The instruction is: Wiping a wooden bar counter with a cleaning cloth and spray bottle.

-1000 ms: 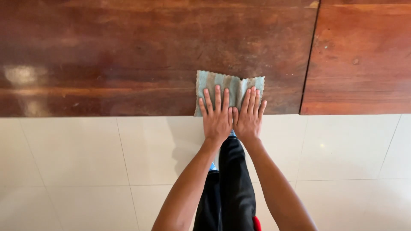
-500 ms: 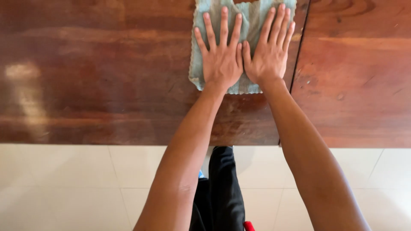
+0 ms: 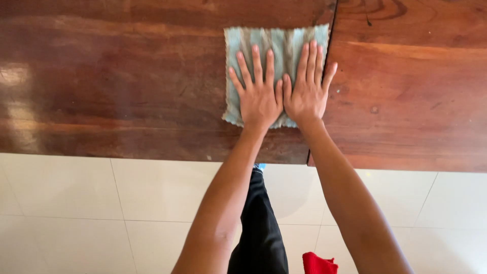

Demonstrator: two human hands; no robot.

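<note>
Pressing: both palms flat on a pale blue-grey cloth [image 3: 276,53] spread on a dark wooden surface [image 3: 127,86].
Left hand [image 3: 259,96]: fingers splayed and straight, no closed grip, lying on the cloth's near-left part.
Right hand [image 3: 308,86]: likewise flat and open, thumb beside the left thumb, outer fingers reaching the cloth's right edge.
Cloth position: well in from the near edge, right side touching the seam [image 3: 324,86] between two wooden panels.
Progress: judged mid-wipe; no dirt or wet streak clear enough to tell cleaned from uncleaned, so share done cannot be told.
Edges: near edge of the surface close behind the wrists, white tiled floor [image 3: 76,203] below it.
Open room: broad bare wood to the left; right panel [image 3: 416,101] bare too; far side cut off by the frame.
Below: dark trouser leg [image 3: 258,228] and a red item [image 3: 318,264] by the floor.
</note>
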